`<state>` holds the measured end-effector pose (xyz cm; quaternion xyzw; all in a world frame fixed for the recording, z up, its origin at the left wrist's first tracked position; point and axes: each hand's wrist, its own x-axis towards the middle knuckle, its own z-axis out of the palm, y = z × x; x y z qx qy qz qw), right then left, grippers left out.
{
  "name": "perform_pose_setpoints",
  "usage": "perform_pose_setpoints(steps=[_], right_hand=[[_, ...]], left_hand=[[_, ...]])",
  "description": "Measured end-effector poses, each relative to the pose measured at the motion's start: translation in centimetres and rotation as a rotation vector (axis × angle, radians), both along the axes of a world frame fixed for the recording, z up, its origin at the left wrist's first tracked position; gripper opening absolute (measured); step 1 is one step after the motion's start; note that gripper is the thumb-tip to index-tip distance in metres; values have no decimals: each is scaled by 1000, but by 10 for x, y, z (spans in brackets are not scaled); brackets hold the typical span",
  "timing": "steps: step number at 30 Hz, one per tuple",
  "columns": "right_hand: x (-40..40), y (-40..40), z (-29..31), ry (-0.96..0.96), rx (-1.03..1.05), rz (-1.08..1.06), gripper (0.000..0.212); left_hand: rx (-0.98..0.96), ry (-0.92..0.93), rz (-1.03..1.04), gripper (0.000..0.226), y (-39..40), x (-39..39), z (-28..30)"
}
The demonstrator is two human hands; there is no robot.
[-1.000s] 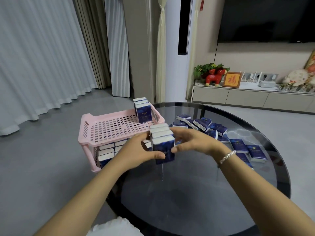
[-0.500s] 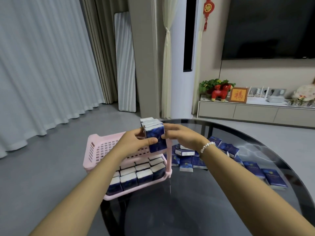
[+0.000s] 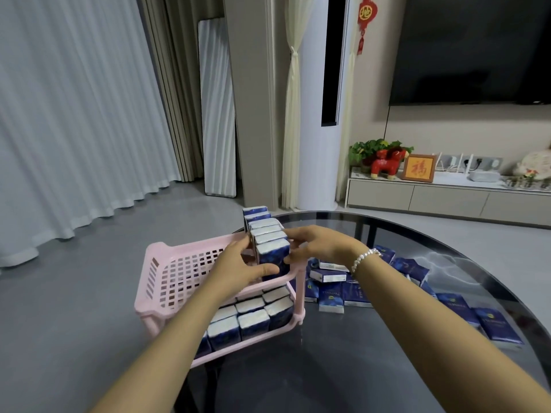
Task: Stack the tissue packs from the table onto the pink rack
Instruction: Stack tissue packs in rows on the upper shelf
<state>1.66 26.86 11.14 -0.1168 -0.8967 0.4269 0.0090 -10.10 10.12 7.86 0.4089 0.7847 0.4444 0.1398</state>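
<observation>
Tissue packs [image 3: 250, 318] already fill the pink rack [image 3: 167, 281] below, while our left hand [image 3: 238, 263] and right hand [image 3: 316, 247] press a held row [image 3: 269, 248] onto its top shelf, and many loose packs [image 3: 340, 293] wait on the counter [image 3: 372, 362]

Left hand [image 3: 238, 263] covers the base of the upright tissue packs [image 3: 269, 248] on the pink rack [image 3: 167, 263], so can't tell if they rest on the top tier. Forearm hides part of lower-tier packs [image 3: 253, 317]. Worktop [image 3: 343, 368] cut off at btm & rt edges. Pack print too small to read.
</observation>
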Motion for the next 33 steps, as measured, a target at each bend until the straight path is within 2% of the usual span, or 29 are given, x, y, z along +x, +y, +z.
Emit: perform_pose_setpoints(steps=[4, 8, 11, 13, 16, 19, 23, 26, 31, 33], right_hand=[[4, -3, 5, -30, 138, -8, 49], [6, -4, 5, -1, 107, -13, 79], [8, -2, -2, 53, 48, 18, 82], [9, -3, -5, 78, -21, 42, 74], [7, -7, -11, 97, -79, 53, 56], [4, -10, -18, 99, -130, -5, 47], [7, -19, -19, 113, -169, -36, 48], [10, -27, -18, 152, -219, -55, 49], [21, -39, -21, 246, -208, -103, 50], [29, -47, -19, 313, -198, -157, 46]], left_hand=[[-1, 28, 12, 81, 2, 6, -2], [-11, 19, -32, 104, 0, 6, 2], [-89, 22, -66, 116, -1, 9, 5], [-106, 20, -100, 110, -2, 11, 8], [-97, 10, -146, 82, 1, 12, 10], [-83, 12, -116, 61, 5, 16, 6], [-137, 62, -84, 60, 7, 19, 4], [-109, 39, -81, 60, 7, 18, 3], [68, 69, -7, 61, 6, 22, 0], [157, 172, 75, 56, 4, 27, 1]])
